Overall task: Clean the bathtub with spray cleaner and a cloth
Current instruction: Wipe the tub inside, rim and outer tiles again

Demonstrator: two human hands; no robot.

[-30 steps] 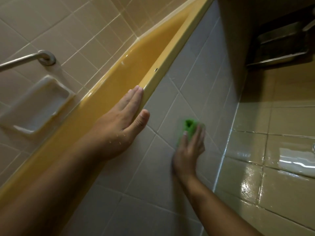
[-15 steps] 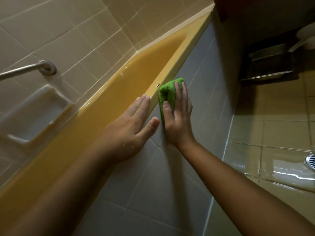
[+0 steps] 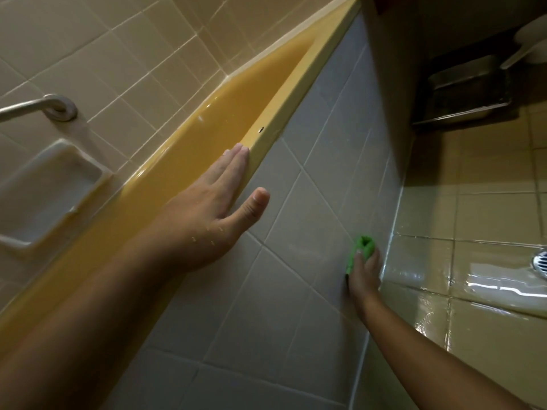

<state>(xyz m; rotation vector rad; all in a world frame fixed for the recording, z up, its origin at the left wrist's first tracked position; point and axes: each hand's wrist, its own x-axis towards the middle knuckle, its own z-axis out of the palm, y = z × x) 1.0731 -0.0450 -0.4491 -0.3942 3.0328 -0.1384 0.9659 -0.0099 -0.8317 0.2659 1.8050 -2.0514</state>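
1. In the last half second the right hand has carried the bunched bright-green cloth from the tub's rim, just beside the other hand, down the grey-tiled outer panel to its foot, near the joint with the floor. The left hand has not shifted.
2. The left hand lies flat and relaxed and holds nothing. Its straight fingers rest together along the rim of the glossy mustard-yellow bathtub, and the thumb is splayed over the panel. It is probably a brace while the person leans to reach low. Water droplets sit on its back.
3. The right hand's fingers and thumb wrap over the cloth and press it against the tile. I judge this grip keeps the wad from slipping during long strokes.
4. The bathtub runs diagonally from lower left to upper right along the beige tiled wall. Its inner wall is shiny with small highlights and shows no foam. A small dark spot marks the rim beyond the left fingertips. The panel looks matte, with faint streaks.
5. The glossy beige floor tiles gleam wet. No spray cleaner is in view.
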